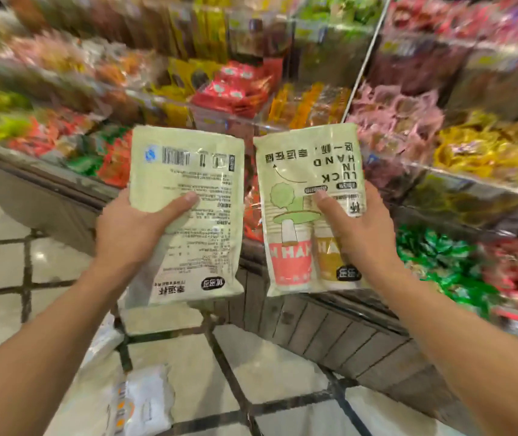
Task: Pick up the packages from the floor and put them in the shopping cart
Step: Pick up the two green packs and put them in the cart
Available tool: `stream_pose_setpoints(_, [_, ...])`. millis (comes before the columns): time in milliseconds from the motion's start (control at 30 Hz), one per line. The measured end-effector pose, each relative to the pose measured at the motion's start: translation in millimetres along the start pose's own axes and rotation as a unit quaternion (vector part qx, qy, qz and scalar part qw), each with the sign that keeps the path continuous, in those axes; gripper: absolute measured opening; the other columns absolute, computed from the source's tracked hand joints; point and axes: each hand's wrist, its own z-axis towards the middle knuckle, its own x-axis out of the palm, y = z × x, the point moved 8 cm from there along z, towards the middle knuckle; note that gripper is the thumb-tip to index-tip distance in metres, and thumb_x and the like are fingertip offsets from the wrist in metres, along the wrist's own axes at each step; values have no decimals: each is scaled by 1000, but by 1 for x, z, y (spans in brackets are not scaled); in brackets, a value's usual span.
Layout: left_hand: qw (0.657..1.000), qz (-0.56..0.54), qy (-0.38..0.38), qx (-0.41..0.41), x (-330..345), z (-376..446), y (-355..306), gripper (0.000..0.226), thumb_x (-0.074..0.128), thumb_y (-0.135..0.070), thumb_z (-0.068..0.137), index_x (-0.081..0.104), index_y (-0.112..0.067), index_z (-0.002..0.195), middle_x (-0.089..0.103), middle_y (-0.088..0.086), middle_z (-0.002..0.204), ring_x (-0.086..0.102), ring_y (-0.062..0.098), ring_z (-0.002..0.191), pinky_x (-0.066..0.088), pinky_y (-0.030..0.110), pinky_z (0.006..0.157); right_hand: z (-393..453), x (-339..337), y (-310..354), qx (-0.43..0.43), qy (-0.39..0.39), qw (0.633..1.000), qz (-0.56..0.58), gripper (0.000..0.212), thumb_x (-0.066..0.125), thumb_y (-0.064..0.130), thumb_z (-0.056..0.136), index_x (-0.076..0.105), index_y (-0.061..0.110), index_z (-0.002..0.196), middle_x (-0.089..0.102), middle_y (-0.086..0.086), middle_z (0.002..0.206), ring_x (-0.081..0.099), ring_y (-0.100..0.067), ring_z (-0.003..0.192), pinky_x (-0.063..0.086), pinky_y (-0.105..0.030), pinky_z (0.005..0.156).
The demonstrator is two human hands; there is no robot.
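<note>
My left hand (132, 231) grips a pale green package (188, 171) held upside down, its printed back with a barcode facing me. My right hand (358, 234) grips a second pale green package (301, 171), also upside down, its front showing pink and yellow cups and the words LUCK IN HAND. Both packages are raised side by side in front of the shelves. On the floor at the lower left lies a white package (144, 401) with orange marks, partly behind my left forearm. No shopping cart is in view.
Shelves (440, 171) with clear bins full of colourful wrapped snacks fill the top and right. A grey wooden shelf base (330, 328) runs along the floor. The floor is light tile with dark lines (229, 372). The picture's edges are blurred.
</note>
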Motion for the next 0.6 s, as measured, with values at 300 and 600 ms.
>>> stream_pose_setpoints(300, [972,-147,144,113,59,-78,-217,25,90,-42,72,74,-31,88,69,-34,62,65,-17,58,50,13,59,-76,-230,159,-40,-201,978,-40,39,74,52,90,62,28,119,69,17,106,66,-3,98,47,-17,74])
stream_pose_setpoints(600, [896,-225,352,147,174,-278,-339,21,87,-28,78,75,-19,93,73,-23,64,69,-9,56,54,11,58,-264,-455,157,36,-401,915,-39,53,70,66,86,64,27,121,73,4,113,68,-12,95,53,-31,76])
